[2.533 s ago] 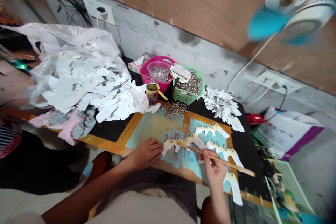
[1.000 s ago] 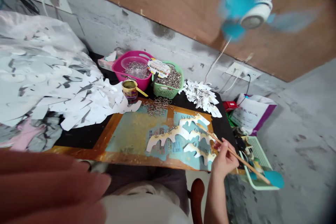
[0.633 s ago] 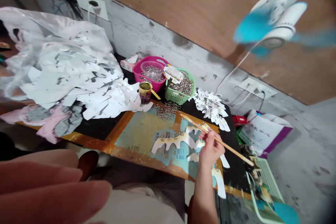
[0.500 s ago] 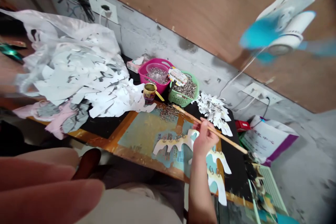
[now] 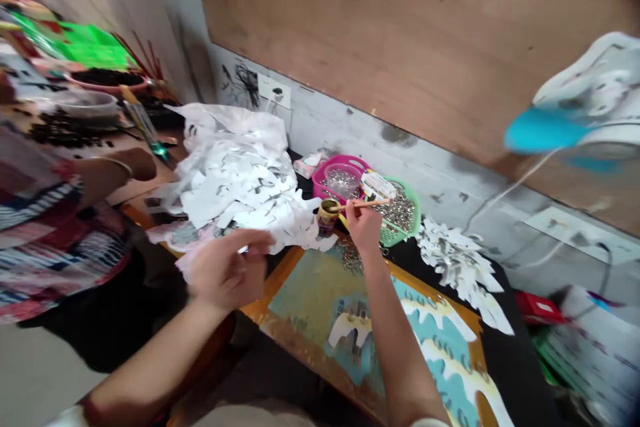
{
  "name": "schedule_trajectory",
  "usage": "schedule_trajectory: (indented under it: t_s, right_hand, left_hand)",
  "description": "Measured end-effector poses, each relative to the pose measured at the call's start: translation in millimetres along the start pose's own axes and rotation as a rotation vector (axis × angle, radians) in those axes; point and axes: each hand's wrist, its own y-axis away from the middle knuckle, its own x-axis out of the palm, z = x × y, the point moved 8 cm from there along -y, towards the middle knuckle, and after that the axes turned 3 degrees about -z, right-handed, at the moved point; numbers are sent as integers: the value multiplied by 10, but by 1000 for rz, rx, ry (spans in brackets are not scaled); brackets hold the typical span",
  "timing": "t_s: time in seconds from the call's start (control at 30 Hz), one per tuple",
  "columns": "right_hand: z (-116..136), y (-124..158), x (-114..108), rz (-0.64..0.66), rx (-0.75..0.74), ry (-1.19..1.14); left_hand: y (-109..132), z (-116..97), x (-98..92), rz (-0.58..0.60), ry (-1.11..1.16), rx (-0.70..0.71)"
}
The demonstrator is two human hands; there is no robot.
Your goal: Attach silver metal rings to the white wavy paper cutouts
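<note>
My right hand (image 5: 364,227) grips a thin wooden stick (image 5: 361,205), and its tip reaches the small gold-rimmed glue cup (image 5: 328,216). My left hand (image 5: 227,268), slightly blurred, is at the edge of the white paper cutout pile (image 5: 240,173), and its fingertips touch the paper. Below my right forearm lies a tape-edged board with a teal mat (image 5: 315,300). White wavy paper cutouts with metal rings (image 5: 440,340) rest on it. A loose heap of metal rings (image 5: 351,257) lies just below my right hand.
A pink basket (image 5: 340,177) and a green basket (image 5: 400,217) hold metal rings against the wall. A stack of cutouts (image 5: 460,267) lies right of the board. A co-worker's hand (image 5: 125,165) rests on a neighbouring table with bowls (image 5: 95,97). A blue-bladed fan (image 5: 575,120) spins at right.
The view has swung left, showing the co-worker. My right hand has moved from the cutouts to the cup with the stick. My left hand has dropped from near the camera to the paper pile.
</note>
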Motion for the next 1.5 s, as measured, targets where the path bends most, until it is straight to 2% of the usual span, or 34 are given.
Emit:
schedule_trajectory:
  t_s: [0.07,0.17,0.2,0.27,0.33,0.47,0.53,0.6,0.67,0.73,0.8,0.87,0.9,0.97,1.0,1.07,1.17,1.27,1.33,1.4,1.5]
  right_hand:
    - [-6,-65,147,22,-5,-14]
    - [-56,-94,214,32,10,-41]
    - [-84,-87,187,21,21,-44]
    - [-173,-52,69,-30,84,-89]
    - [-307,16,-78,-108,213,-239]
    - [-540,212,-231,-227,460,-634]
    - [-635,320,-282,-292,541,-762]
    - [-729,437,-336,-354,607,-853]
    - [-803,549,-394,-385,647,-908]
    - [-854,654,-461,-399,670,-951]
    - [-887,754,-534,-418,686,-997]
    - [-892,847,-612,-443,691,-1035]
    - [-884,894,-649,-456,692,-1050]
    - [-848,996,-718,-472,692,-1073]
    - [-820,1053,-753,-475,687,-1083]
    - [-753,1183,-828,-471,665,-1085]
    - [-668,1431,-928,-436,633,-1040]
    - [-637,1726,-946,-377,658,-962]
    - [-631,1911,-902,-327,690,-888]
    - [-614,2056,-824,-267,706,-802]
    - [-539,2160,-680,-171,674,-690]
  left_hand:
    - [5,183,299,130,-36,34]
    - [279,531,1013,542,-142,34]
    - [394,610,1203,620,-151,51]
    - [600,708,1518,721,-142,83]
    - [743,762,1756,784,-149,91]
    - [831,779,2027,854,-176,88]
    - [829,727,2042,877,-157,116]
    - [822,623,1952,891,-122,154]
    - [806,468,1749,883,-85,181]
    - [769,274,1469,825,-35,174]
    - [675,130,1145,641,155,23]
    - [709,121,1013,570,267,-199]
    - [784,140,1044,599,295,-300]
    - [999,198,1221,719,300,-436]
    - [1116,238,1331,790,263,-462]
    - [1282,338,1491,833,195,-468]
    - [1409,483,1552,809,53,-442]
    - [1390,517,1437,752,-79,-377]
    - [1332,464,1340,732,-124,-285]
    - [1282,351,1261,736,-121,-131]
    - [1291,188,1147,757,-66,74]
